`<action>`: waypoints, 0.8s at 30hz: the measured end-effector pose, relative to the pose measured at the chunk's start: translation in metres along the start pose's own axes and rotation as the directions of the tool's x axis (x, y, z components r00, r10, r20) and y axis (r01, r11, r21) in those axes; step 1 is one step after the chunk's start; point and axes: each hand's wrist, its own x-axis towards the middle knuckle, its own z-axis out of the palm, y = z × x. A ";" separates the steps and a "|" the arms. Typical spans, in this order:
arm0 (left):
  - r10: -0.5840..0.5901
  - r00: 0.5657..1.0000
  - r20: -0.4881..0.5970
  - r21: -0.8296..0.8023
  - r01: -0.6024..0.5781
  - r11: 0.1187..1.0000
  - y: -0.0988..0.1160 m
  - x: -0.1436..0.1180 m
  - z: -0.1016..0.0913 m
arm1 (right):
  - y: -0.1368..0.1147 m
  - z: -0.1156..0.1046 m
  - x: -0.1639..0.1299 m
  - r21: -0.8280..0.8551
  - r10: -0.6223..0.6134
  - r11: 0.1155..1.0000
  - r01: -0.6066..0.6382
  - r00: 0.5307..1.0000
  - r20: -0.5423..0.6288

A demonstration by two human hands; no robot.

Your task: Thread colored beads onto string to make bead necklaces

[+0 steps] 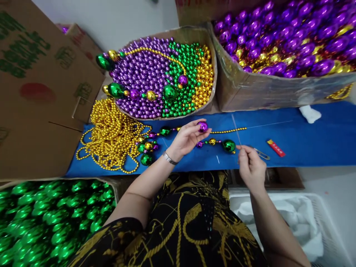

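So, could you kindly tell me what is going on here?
A person is handling beads over a blue cloth. The left hand holds a purple ball between thumb and fingers, while the right hand seems to pinch a thin thread beside a green ball. A heap of gold strands lies to the left, and a box of small purple, green and gold beads stands behind.

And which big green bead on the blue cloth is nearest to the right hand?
The green bead between the left hand and the right hand; the other big green beads lie left of the left hand, toward the gold chains.
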 end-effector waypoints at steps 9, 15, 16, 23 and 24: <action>-0.013 0.996 -0.089 -0.126 0.002 0.992 -0.023 -0.002 -0.007 | -0.004 -0.001 -0.009 -0.076 -0.210 0.972 0.222 0.968 0.136; 0.026 0.986 -0.165 -0.120 -0.046 0.992 -0.023 0.000 -0.011 | 0.001 0.011 -0.017 -0.122 -0.352 0.921 0.370 0.924 0.149; 0.026 0.986 -0.167 -0.125 -0.048 0.991 -0.023 -0.001 -0.011 | 0.001 0.011 -0.017 -0.132 -0.358 0.917 0.377 0.922 0.143; 0.057 0.987 -0.148 -0.185 -0.084 0.979 -0.022 -0.004 -0.007 | 0.003 0.007 -0.013 -0.189 -0.394 0.888 0.418 0.906 0.153; 0.068 0.987 -0.147 -0.190 -0.096 0.977 -0.023 -0.005 -0.006 | 0.004 0.006 -0.012 -0.204 -0.403 0.880 0.429 0.902 0.158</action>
